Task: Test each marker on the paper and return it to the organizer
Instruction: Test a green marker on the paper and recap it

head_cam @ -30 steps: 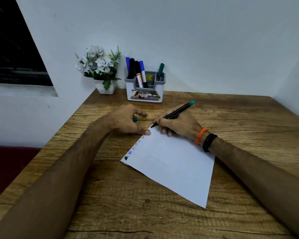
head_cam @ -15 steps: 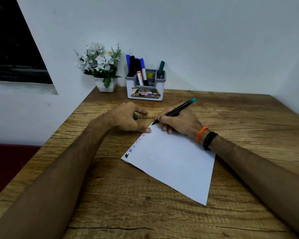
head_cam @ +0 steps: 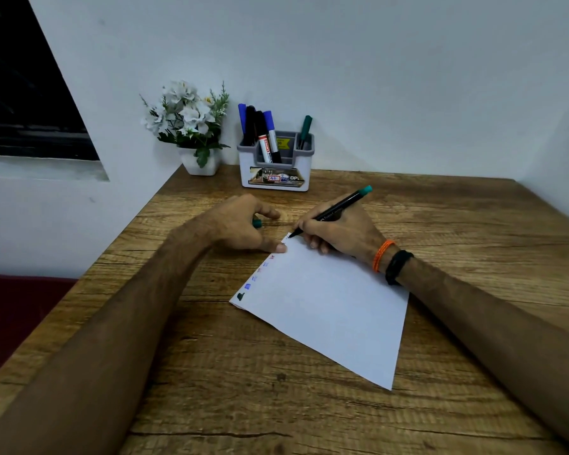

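Right hand (head_cam: 337, 229) pinched the black marker (head_cam: 334, 211) in a writing grip — tip down on the far corner of the paper (head_cam: 326, 307), green end up and angled right. Left hand (head_cam: 240, 228) had fingers curled round a green cap (head_cam: 257, 223), thumb tip pressed on the sheet's left edge just beside that corner. Paper lay skewed on the tabletop (head_cam: 309, 421), one corner pointing toward the near edge. Small colored test marks (head_cam: 255, 279) ran along its left edge down to a dark blot at the left corner.

Organizer (head_cam: 275, 165) sat at the back against the wall — well apart from the hands, bare wood between. Blue and black markers (head_cam: 260, 129) stood in its left compartment, one green marker (head_cam: 305, 131) in the right. Flower pot (head_cam: 199, 159) stood just left of it, near the tabletop's left edge. Open wood right of the sheet and across the near side.
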The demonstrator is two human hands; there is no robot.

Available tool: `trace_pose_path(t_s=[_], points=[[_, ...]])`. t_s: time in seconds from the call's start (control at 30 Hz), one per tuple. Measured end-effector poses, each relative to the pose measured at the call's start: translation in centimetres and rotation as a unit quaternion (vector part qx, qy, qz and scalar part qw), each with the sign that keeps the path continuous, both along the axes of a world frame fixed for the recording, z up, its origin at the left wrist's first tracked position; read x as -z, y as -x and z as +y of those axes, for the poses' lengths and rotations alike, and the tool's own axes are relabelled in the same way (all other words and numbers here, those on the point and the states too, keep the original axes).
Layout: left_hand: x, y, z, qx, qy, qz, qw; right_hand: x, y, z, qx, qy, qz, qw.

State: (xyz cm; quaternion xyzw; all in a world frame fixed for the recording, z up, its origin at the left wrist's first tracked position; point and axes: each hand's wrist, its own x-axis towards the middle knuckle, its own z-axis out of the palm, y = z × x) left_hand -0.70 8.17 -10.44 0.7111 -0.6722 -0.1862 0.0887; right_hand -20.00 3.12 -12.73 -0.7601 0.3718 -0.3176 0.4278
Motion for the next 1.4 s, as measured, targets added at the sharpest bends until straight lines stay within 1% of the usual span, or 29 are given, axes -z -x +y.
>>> trace_pose_path(t_s=[0.17, 0.3, 0.43, 1.1, 1.2, 1.3, 1.4], points=[[-0.03, 0.07, 0.07, 0.002, 0.002, -0.002, 1.0, -0.04, -0.04, 0.06, 0.012, 0.002, -0.001, 1.0], [-0.14, 0.14, 0.15, 0.002, 0.001, 0.004, 1.0, -0.21, 0.08, 0.31, -0.003, 0.002, 0.01, 1.0], [-0.19, 0.17, 0.14, 0.005, 0.001, 0.003, 1.0, -0.14, 0.03, 0.15, 0.014, 0.004, 0.001, 1.0], [-0.21, 0.25, 0.13, 0.005, 0.002, 0.011, 1.0, -0.21, 0.06, 0.2, 0.01, 0.017, 0.009, 1.0], [-0.28, 0.27, 0.15, 0.004, 0.001, 0.01, 1.0, -0.22, 0.04, 0.18, 0.016, 0.018, 0.004, 1.0], [-0.28, 0.25, 0.16, 0.005, -0.001, 0.009, 1.0, -0.28, 0.1, 0.28, -0.001, 0.01, 0.007, 1.0], [-0.19, 0.23, 0.12, 0.003, 0.0, 0.011, 1.0, -0.22, 0.04, 0.18, 0.011, 0.011, -0.004, 1.0]])
